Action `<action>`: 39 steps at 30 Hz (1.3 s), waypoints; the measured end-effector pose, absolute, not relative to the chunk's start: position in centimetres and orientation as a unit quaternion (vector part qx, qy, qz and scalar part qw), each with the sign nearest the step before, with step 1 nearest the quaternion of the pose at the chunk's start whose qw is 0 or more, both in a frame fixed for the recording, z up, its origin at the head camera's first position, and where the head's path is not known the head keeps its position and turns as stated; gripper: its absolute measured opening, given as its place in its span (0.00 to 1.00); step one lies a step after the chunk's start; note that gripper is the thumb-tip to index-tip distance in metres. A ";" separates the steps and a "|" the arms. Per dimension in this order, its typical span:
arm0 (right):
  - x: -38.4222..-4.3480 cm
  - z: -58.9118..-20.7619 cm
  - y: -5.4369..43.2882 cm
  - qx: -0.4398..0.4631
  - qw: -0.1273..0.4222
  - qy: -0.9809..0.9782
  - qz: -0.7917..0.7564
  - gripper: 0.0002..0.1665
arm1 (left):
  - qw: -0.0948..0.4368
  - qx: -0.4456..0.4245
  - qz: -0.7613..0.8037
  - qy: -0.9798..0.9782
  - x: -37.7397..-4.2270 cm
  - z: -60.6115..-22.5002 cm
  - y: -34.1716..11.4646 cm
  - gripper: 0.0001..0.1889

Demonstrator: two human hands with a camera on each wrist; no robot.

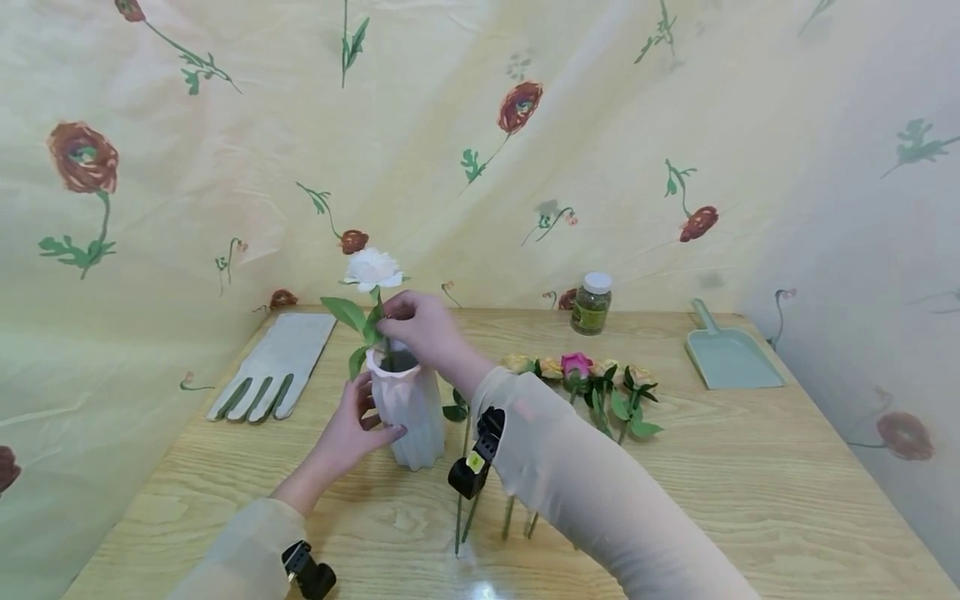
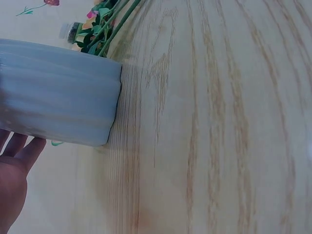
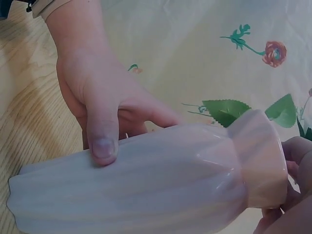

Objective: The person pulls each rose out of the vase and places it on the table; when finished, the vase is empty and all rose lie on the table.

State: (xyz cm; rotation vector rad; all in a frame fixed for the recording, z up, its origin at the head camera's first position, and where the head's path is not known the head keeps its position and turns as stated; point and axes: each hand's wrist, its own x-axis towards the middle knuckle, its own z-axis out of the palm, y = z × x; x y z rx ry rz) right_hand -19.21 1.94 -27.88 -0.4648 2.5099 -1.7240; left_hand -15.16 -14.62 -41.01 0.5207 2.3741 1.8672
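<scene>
A white fluted vase [image 1: 408, 408] stands on the table, left of the middle. My left hand [image 1: 352, 429] grips its side, thumb on the near face and fingers round the far side; the right wrist view shows that thumb flat along the vase [image 3: 161, 180]. A white flower [image 1: 373, 270] with green leaves [image 1: 345, 313] rises from the vase mouth. My right hand [image 1: 431, 333] pinches its stem just above the rim. In the right wrist view the right hand's fingers [image 3: 298, 151] are beside the rim, partly cut off by the frame edge.
Several artificial flowers, one a pink rose [image 1: 577, 365], lie on the table under and beyond my right forearm. A white glove [image 1: 277, 367] lies at left. A lidded jar [image 1: 592, 305] stands at the back, and a pale green dustpan [image 1: 733, 357] lies at right.
</scene>
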 end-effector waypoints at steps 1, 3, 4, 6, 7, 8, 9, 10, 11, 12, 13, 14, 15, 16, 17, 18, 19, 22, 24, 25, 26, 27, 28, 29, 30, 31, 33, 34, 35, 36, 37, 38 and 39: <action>-19.2 -27.8 2.0 -0.148 0.026 0.813 -0.563 0.11 | 0.037 0.172 0.609 0.774 -15.1 -41.0 -14.6 0.45; -19.2 -27.7 2.3 -0.143 0.017 0.807 -0.572 0.11 | 0.031 0.177 0.609 0.773 -15.1 -41.1 -14.6 0.44; -19.2 -27.7 2.4 -0.140 0.012 0.805 -0.576 0.11 | 0.029 0.179 0.609 0.772 -15.1 -41.1 -14.6 0.43; -19.2 -27.5 2.7 -0.136 0.004 0.801 -0.583 0.11 | 0.024 0.180 0.607 0.773 -15.1 -41.2 -14.6 0.43; -19.2 -27.4 2.9 -0.135 0.000 0.801 -0.584 0.11 | 0.022 0.181 0.607 0.774 -15.1 -41.2 -14.6 0.43; -19.2 -27.3 3.0 -0.135 -0.003 0.799 -0.586 0.12 | 0.022 0.180 0.606 0.774 -15.1 -41.2 -14.5 0.43; -19.2 -27.2 3.2 -0.132 -0.005 0.799 -0.587 0.12 | 0.021 0.180 0.606 0.774 -15.1 -41.2 -14.5 0.43; -19.3 -27.1 3.4 -0.129 -0.008 0.797 -0.590 0.12 | 0.021 0.179 0.606 0.775 -15.1 -41.2 -14.5 0.43; -19.3 -27.0 3.6 -0.124 -0.010 0.796 -0.593 0.12 | 0.022 0.178 0.605 0.776 -15.1 -41.2 -14.5 0.43; -19.3 -26.9 3.8 -0.118 -0.011 0.795 -0.595 0.12 | 0.023 0.176 0.604 0.777 -15.1 -41.1 -14.5 0.43; -19.4 -26.9 4.0 -0.113 -0.012 0.792 -0.599 0.12 | 0.025 0.175 0.603 0.778 -15.1 -41.1 -14.5 0.43; -19.4 -26.8 4.2 -0.106 -0.014 0.790 -0.604 0.12 | 0.026 0.174 0.603 0.778 -15.0 -41.0 -14.5 0.43; -19.5 -26.7 4.4 -0.100 -0.016 0.787 -0.608 0.12 | 0.026 0.173 0.602 0.779 -15.0 -41.0 -14.5 0.43; -19.6 -26.7 4.6 -0.096 -0.018 0.783 -0.614 0.12 | 0.026 0.171 0.601 0.780 -15.0 -40.9 -14.4 0.43; -19.6 -26.6 4.8 -0.093 -0.021 0.779 -0.620 0.12 | 0.027 0.170 0.600 0.781 -15.0 -40.9 -14.4 0.43; -19.7 -26.5 5.0 -0.091 -0.024 0.775 -0.625 0.12 | 0.027 0.169 0.599 0.782 -14.9 -40.8 -14.4 0.43; -19.7 -26.5 5.1 -0.090 -0.028 0.770 -0.632 0.12 | 0.026 0.169 0.599 0.782 -14.9 -40.8 -14.4 0.43; -19.8 -26.3 5.6 -0.082 -0.036 0.757 -0.647 0.13 | 0.027 0.165 0.599 0.783 -14.9 -40.7 -14.4 0.43; -19.8 -26.1 5.9 -0.077 -0.041 0.745 -0.661 0.13 | 0.028 0.164 0.598 0.784 -14.9 -40.8 -14.4 0.43; -19.8 -26.1 6.1 -0.074 -0.042 0.737 -0.671 0.13 | 0.029 0.162 0.598 0.785 -14.9 -40.8 -14.4 0.43; -19.9 -26.0 6.2 -0.071 -0.044 0.728 -0.681 0.12 | 0.030 0.161 0.597 0.785 -14.9 -40.8 -14.5 0.43; -19.9 -25.9 6.4 -0.068 -0.046 0.717 -0.692 0.12 | 0.031 0.161 0.597 0.785 -14.9 -40.9 -14.5 0.43; -19.9 -25.8 6.6 -0.064 -0.047 0.705 -0.705 0.12 | 0.032 0.160 0.598 0.785 -14.9 -40.9 -14.5 0.43; -20.0 -25.7 6.7 -0.061 -0.049 0.693 -0.717 0.11 | 0.032 0.160 0.598 0.785 -14.9 -40.9 -14.5 0.43; -20.0 -25.6 6.9 -0.057 -0.049 0.682 -0.727 0.11 | 0.032 0.160 0.599 0.784 -14.9 -40.9 -14.5 0.43; -20.0 -25.5 7.1 -0.053 -0.050 0.674 -0.735 0.10 | 0.031 0.161 0.599 0.784 -14.9 -40.9 -14.5 0.43; -20.0 -25.3 7.4 -0.045 -0.052 0.660 -0.748 0.10 | 0.031 0.162 0.600 0.783 -14.9 -40.8 -14.5 0.43; -20.0 -25.2 7.6 -0.042 -0.053 0.653 -0.754 0.10 | 0.031 0.163 0.599 0.783 -14.9 -40.8 -14.5 0.43; -20.0 -25.2 7.8 -0.041 -0.054 0.647 -0.760 0.10 | 0.032 0.163 0.599 0.783 -14.9 -40.8 -14.5 0.43; -20.0 -25.1 8.0 -0.039 -0.055 0.638 -0.767 0.09 | 0.032 0.163 0.598 0.784 -14.9 -40.8 -14.5 0.43; -19.9 -25.0 8.2 -0.038 -0.057 0.628 -0.775 0.08 | 0.032 0.163 0.598 0.784 -14.9 -40.8 -14.5 0.43; -19.9 -25.0 8.4 -0.037 -0.059 0.619 -0.782 0.08 | 0.032 0.164 0.597 0.785 -14.9 -40.8 -14.5 0.43; -19.9 -25.0 8.6 -0.037 -0.061 0.611 -0.788 0.08 | 0.032 0.163 0.597 0.785 -14.8 -40.8 -14.5 0.43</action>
